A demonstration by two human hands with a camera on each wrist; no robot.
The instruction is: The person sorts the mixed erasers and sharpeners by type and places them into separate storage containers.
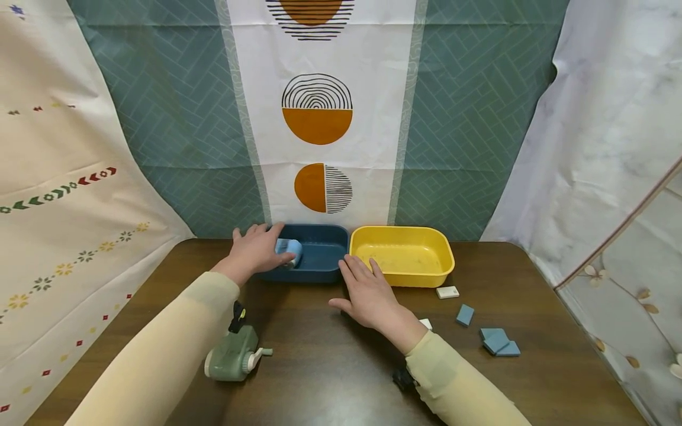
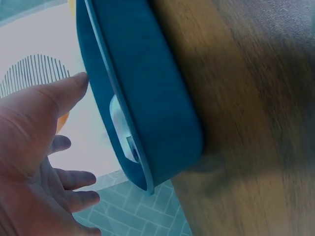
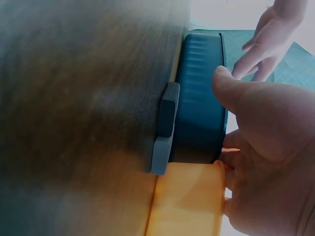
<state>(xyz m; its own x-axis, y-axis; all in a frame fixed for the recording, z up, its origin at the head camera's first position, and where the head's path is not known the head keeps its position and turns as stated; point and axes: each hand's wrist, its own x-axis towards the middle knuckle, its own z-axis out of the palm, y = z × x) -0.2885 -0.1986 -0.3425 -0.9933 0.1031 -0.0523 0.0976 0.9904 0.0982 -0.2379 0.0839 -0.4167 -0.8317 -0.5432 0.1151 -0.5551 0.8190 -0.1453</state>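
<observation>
My left hand [image 1: 257,248] hovers over the left end of a dark blue bin [image 1: 325,276], fingers spread and holding nothing. Inside that end lies a light blue and white object [image 1: 292,251], partly hidden by the hand; its kind cannot be made out. The left wrist view shows the thumb apart from the bin's wall [image 2: 152,88]. My right hand [image 1: 367,296] is stretched out flat where the blue bin meets a yellow bin [image 1: 402,279]. In the right wrist view, two small grey-blue blocks [image 3: 168,109] stand against the blue bin's front, below that hand.
A green device with a white crank [image 1: 234,355] stands by my left forearm. Right of my right hand lie a white block [image 1: 447,292], a blue block [image 1: 465,315] and a small pile of blue blocks [image 1: 498,341]. Patterned cloth [image 1: 453,118] hangs behind the table.
</observation>
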